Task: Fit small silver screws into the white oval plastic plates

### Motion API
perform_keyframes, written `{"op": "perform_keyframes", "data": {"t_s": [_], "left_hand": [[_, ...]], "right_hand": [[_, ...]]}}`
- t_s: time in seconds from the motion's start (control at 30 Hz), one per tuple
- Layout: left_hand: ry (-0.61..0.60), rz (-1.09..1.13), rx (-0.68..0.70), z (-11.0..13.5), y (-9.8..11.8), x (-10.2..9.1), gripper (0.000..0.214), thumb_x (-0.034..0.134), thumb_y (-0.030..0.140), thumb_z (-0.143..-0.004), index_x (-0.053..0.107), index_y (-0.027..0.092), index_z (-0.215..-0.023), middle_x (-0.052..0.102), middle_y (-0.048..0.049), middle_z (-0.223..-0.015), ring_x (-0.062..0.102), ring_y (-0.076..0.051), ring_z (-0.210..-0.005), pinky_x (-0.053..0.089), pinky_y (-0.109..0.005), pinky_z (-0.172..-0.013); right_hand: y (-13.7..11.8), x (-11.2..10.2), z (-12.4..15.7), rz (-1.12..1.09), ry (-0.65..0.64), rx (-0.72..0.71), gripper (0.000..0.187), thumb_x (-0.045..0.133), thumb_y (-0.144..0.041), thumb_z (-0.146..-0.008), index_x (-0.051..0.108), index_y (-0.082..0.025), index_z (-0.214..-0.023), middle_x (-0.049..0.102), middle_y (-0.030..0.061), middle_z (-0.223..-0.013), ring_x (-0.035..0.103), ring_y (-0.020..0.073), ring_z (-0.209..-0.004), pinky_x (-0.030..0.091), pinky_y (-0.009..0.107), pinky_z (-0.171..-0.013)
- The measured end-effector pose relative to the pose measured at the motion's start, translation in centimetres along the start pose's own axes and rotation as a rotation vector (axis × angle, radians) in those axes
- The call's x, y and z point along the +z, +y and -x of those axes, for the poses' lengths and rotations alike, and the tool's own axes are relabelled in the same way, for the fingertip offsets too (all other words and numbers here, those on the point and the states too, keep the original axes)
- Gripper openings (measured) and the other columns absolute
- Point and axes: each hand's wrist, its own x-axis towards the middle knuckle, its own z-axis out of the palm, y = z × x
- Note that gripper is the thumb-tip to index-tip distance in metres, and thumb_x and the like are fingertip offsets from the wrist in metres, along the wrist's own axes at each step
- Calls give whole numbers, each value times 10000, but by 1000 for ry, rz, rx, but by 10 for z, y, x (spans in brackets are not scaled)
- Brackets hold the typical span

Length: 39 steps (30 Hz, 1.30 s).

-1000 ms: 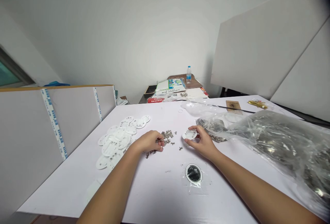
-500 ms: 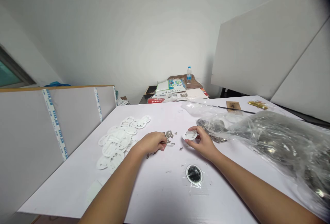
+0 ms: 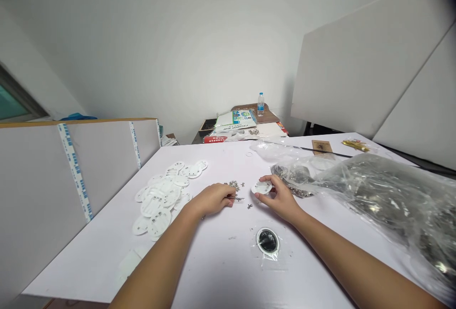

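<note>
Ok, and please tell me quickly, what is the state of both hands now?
Left hand: closed, pinching a thin metal tool, too small to identify.
Right hand: holding a white disc between thumb and fingers.

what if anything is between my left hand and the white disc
Nothing visible stands between the tool in your left hand and the disc in your right hand; a loose metal piece lies just on your side of that gap.

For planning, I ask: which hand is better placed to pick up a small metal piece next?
Probably the left hand: it holds a thin metal tool beside the metal pieces, while the right hand holds a white disc.
</note>
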Motion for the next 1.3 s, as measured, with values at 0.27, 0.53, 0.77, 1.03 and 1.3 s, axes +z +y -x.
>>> {"op": "perform_keyframes", "data": {"t_s": [0.27, 0.53, 0.77, 1.03, 1.3], "left_hand": [[257, 382, -28, -12, 12, 17, 180, 556, 277, -816, 676, 171, -898, 684, -45, -884, 594, -144, -790, 448, -262, -719], [417, 487, 18, -22, 25, 39, 177, 558, 331, -856, 624, 167, -852, 565, -17, -866, 475, -98, -745, 398, -225, -709], [373, 451, 10, -17, 31, 40, 177, 491, 329, -899, 577, 175, -893, 616, -6, -807, 544, -120, -770, 410, -248, -745], [359, 299, -3, -17, 33, 38, 196, 518, 360, -889, 598, 181, -878, 627, -8, -876, 511, -115, -761, 398, -243, -721], [337, 150, -3, -17, 27, 36, 177, 501, 330, -888, 601, 187, -864, 632, -10, -905, 524, -128, -801, 382, -253, -718]], "right_hand": [[-8, -1, 3, 49, -47, -181, 367, 696, -384, -782, 551, -240, -1086, 569, 81, -1136, 556, 252, -1066, 453, 384, -907], [-18, 5, 8, 37, -107, -319, 404, 719, -296, -762, 554, -247, -1128, 523, 100, -1208, 520, 260, -1157, 426, 401, -1003], [-20, 6, 9, 48, -116, -316, 399, 723, -285, -756, 559, -255, -1118, 517, 94, -1203, 522, 258, -1146, 441, 409, -992], [-19, 8, 8, 56, -101, -335, 400, 721, -270, -761, 556, -247, -1125, 515, 96, -1177, 528, 248, -1119, 456, 406, -976], [-15, 9, 7, 58, -73, -380, 432, 728, -238, -742, 541, -229, -1131, 513, 90, -1147, 534, 240, -1096, 462, 399, -958]]}}
